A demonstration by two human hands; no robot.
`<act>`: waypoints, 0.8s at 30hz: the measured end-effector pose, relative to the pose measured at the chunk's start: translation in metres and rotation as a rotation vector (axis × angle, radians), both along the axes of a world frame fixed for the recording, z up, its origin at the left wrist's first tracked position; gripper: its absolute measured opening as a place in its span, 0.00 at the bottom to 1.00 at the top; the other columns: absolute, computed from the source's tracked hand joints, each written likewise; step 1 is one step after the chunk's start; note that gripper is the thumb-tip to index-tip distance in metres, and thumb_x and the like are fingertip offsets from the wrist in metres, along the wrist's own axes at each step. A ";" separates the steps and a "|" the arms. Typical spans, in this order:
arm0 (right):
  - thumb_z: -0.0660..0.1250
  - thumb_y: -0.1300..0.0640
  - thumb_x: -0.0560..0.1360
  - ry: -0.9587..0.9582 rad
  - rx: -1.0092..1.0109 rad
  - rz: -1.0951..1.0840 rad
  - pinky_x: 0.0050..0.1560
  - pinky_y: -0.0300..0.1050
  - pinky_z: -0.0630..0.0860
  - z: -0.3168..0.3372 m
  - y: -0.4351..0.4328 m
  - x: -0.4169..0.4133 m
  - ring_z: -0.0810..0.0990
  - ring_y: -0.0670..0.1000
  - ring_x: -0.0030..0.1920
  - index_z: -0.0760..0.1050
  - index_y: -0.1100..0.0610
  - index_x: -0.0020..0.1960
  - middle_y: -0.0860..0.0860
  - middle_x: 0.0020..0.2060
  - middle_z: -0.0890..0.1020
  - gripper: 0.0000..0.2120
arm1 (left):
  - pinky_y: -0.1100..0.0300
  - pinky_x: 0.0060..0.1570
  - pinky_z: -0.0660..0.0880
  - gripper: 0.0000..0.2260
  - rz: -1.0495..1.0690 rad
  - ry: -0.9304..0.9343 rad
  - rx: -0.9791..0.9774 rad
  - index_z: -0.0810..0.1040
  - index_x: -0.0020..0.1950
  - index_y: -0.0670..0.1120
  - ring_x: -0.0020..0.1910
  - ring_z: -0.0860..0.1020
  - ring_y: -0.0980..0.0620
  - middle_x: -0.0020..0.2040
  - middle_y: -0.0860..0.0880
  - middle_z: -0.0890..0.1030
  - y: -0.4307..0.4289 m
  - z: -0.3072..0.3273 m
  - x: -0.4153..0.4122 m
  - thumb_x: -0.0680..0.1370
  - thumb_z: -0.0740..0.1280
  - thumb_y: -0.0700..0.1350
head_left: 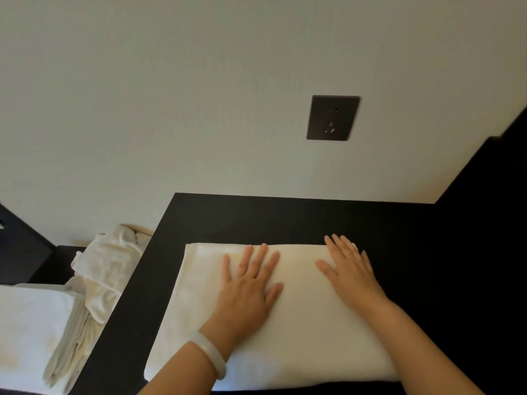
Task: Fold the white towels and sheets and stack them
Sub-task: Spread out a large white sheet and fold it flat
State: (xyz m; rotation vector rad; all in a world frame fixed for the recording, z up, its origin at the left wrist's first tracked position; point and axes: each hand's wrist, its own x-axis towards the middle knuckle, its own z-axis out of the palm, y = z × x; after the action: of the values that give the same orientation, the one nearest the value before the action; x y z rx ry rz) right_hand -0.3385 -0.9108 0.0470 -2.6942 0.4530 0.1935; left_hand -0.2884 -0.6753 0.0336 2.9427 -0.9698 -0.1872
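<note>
Folded white towel [299, 323] lies flat on black table [285, 218], near front edge. Left hand [248, 286] and right hand [350, 266] both flat on it, fingers spread, gripping nothing; likely smoothing fold. Crumpled linen [105, 269] waits at left, beside folded stack [31, 323].

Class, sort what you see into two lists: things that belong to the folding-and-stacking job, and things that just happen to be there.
Part of the job: folded white towel under the flat left hand and right hand; crumpled white cloth; folded white stack.

Just there: wall socket; black table; white bangle.
</note>
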 end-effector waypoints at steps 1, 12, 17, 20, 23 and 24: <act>0.52 0.44 0.84 -0.051 0.154 -0.057 0.78 0.52 0.43 0.007 -0.004 -0.001 0.44 0.46 0.79 0.50 0.49 0.81 0.46 0.80 0.50 0.28 | 0.39 0.74 0.33 0.27 0.000 0.007 0.017 0.34 0.78 0.60 0.78 0.33 0.49 0.79 0.55 0.35 0.000 0.003 0.001 0.81 0.38 0.64; 0.64 0.71 0.74 0.282 0.788 -0.309 0.49 0.43 0.81 0.050 -0.023 -0.151 0.84 0.50 0.46 0.81 0.56 0.53 0.51 0.44 0.85 0.15 | 0.44 0.74 0.31 0.26 -0.358 0.112 -0.133 0.39 0.79 0.62 0.77 0.31 0.53 0.80 0.57 0.37 -0.068 0.002 -0.044 0.81 0.39 0.64; 0.76 0.59 0.70 0.152 0.871 -0.377 0.55 0.51 0.81 0.036 -0.007 -0.167 0.84 0.50 0.49 0.80 0.44 0.56 0.42 0.48 0.84 0.17 | 0.48 0.72 0.27 0.26 -0.337 0.077 -0.120 0.38 0.79 0.61 0.77 0.31 0.53 0.80 0.57 0.37 -0.069 -0.002 -0.045 0.81 0.38 0.63; 0.75 0.57 0.72 0.104 0.953 -0.407 0.53 0.52 0.82 0.033 0.001 -0.165 0.85 0.50 0.48 0.79 0.45 0.57 0.44 0.47 0.85 0.16 | 0.47 0.72 0.28 0.25 -0.329 0.110 -0.107 0.38 0.79 0.61 0.77 0.31 0.53 0.80 0.57 0.36 -0.071 0.000 -0.045 0.82 0.41 0.62; 0.75 0.56 0.71 -0.019 0.851 -0.393 0.50 0.45 0.81 0.032 0.008 -0.162 0.84 0.47 0.45 0.81 0.47 0.50 0.43 0.48 0.84 0.09 | 0.47 0.73 0.28 0.25 -0.320 0.110 -0.106 0.38 0.79 0.61 0.77 0.31 0.53 0.80 0.57 0.36 -0.071 0.001 -0.046 0.82 0.41 0.62; 0.76 0.55 0.70 -0.064 0.737 -0.371 0.47 0.40 0.78 0.032 0.009 -0.161 0.82 0.47 0.43 0.81 0.47 0.47 0.39 0.49 0.81 0.08 | 0.47 0.73 0.29 0.25 -0.316 0.101 -0.108 0.38 0.79 0.62 0.77 0.32 0.53 0.80 0.57 0.37 -0.071 0.000 -0.046 0.82 0.40 0.62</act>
State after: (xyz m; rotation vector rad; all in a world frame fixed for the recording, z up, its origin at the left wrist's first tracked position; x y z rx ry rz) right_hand -0.4995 -0.9022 0.0790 -1.8589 0.6903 0.1309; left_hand -0.3342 -0.7462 0.0336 2.6397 -1.3769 -0.2797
